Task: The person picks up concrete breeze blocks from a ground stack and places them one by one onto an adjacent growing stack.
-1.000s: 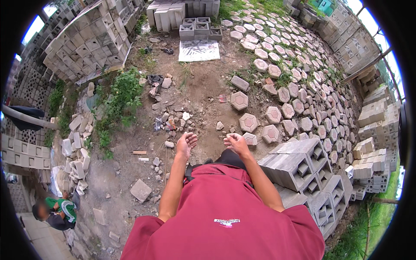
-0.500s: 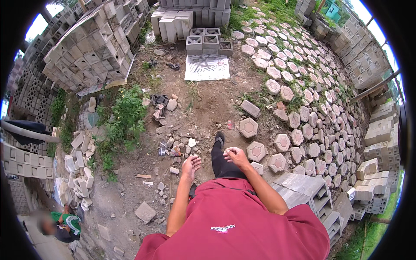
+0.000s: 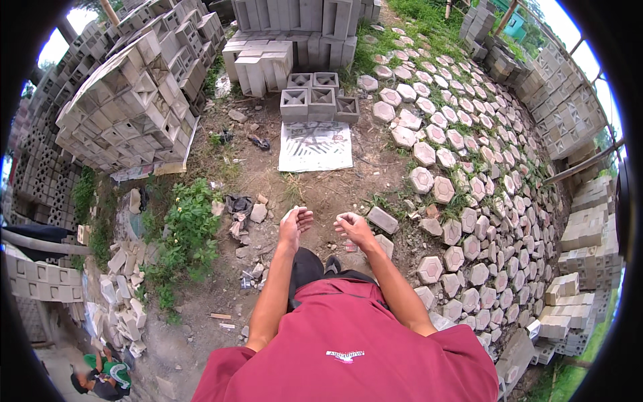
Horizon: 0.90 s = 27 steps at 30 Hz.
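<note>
My left hand [image 3: 295, 225] is held out ahead of me, palm turned inward, its fingers loosely bent and holding nothing. Level with it, my right hand [image 3: 355, 228] faces inward too, empty, with fingers half curled and apart. Bare dirt lies below and between them. Farther ahead, a white printed sheet [image 3: 315, 155] is spread on the ground. Several square hollow blocks [image 3: 321, 102] with crossed openings sit at its far edge. A loose rectangular block [image 3: 383, 219] lies just right of my right hand, touched by neither hand.
Hexagonal pavers [image 3: 469, 221] cover the ground on the right. Stacked grey blocks [image 3: 295, 50] stand at the back, with a tall block stack [image 3: 127, 110] at far left. Leafy plants [image 3: 191, 231] and a rubble heap [image 3: 124, 281] are on the left. A person [image 3: 104, 375] in green is at lower left.
I have moved forward: the sheet and square blocks are nearer and lower in view. Both hands have risen in the picture and remain empty. The person at lower left has shifted posture.
</note>
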Available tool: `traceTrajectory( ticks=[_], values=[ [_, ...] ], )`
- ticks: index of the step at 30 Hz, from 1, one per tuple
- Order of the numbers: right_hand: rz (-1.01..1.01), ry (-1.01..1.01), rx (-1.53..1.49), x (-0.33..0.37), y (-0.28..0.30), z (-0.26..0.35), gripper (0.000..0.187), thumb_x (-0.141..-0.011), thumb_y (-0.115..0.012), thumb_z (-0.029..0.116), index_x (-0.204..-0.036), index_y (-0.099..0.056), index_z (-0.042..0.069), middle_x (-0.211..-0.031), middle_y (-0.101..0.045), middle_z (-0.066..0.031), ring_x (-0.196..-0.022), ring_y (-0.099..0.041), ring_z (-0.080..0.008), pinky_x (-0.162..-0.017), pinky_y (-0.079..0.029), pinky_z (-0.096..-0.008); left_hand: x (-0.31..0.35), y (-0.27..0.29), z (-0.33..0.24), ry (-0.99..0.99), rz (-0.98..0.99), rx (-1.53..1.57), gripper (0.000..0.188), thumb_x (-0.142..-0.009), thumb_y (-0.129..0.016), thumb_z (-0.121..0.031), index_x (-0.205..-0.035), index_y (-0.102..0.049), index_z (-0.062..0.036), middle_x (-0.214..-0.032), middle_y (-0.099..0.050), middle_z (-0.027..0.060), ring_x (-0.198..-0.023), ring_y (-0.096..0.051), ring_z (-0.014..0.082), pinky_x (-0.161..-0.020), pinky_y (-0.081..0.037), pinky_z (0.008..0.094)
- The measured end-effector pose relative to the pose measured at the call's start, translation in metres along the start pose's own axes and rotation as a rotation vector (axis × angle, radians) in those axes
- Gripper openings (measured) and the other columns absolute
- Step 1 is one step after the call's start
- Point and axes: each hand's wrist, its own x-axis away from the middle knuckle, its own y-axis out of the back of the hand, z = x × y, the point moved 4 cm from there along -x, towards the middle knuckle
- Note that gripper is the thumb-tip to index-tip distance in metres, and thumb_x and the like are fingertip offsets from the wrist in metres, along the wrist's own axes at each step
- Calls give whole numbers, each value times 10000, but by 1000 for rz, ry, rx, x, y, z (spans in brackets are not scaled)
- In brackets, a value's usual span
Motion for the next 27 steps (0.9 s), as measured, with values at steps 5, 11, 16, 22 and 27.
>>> traceTrajectory(
  ticks=[5,11,16,22,27],
  values=[
    [-13,-113,36,-69,18,19,270,-896,-582,251,-1030,-581,17,-903,-655,-60,-752,-623,-125,-640,-494,-258,-63,-19,-11,77,-31,-53,326,-939,-441,-336,-1052,-585,-67,-948,-660,70,-837,-624,162,-727,-484,311],
    [-71,-152,-2,-188,40,70,259,-884,-598,248,-1001,-597,16,-865,-659,-53,-718,-621,-114,-603,-492,-249,-190,-47,-87,37,30,-137,310,-930,-451,-324,-1026,-598,-69,-933,-666,55,-806,-622,139,-700,-479,287],
    [-75,-201,10,-280,34,156,277,-899,-584,275,-1047,-578,41,-914,-654,-52,-766,-632,-126,-623,-491,-248,-277,-59,-184,41,33,-98,343,-930,-434,-329,-1042,-588,-44,-937,-663,69,-806,-619,139,-702,-472,283],
    [-82,-13,61,-347,29,260,296,-889,-592,263,-1044,-588,11,-908,-655,-70,-769,-618,-123,-639,-486,-247,-345,-87,-271,95,117,-216,360,-932,-425,-315,-1081,-573,-22,-986,-661,91,-852,-628,161,-742,-477,302],
    [-222,-56,-100,-401,58,301,279,-880,-599,256,-1019,-592,13,-922,-657,-79,-773,-625,-129,-639,-490,-252,-400,-102,-302,145,136,-227,371,-928,-425,-329,-1080,-570,-23,-989,-659,91,-881,-620,168,-762,-471,317]
  ],
)
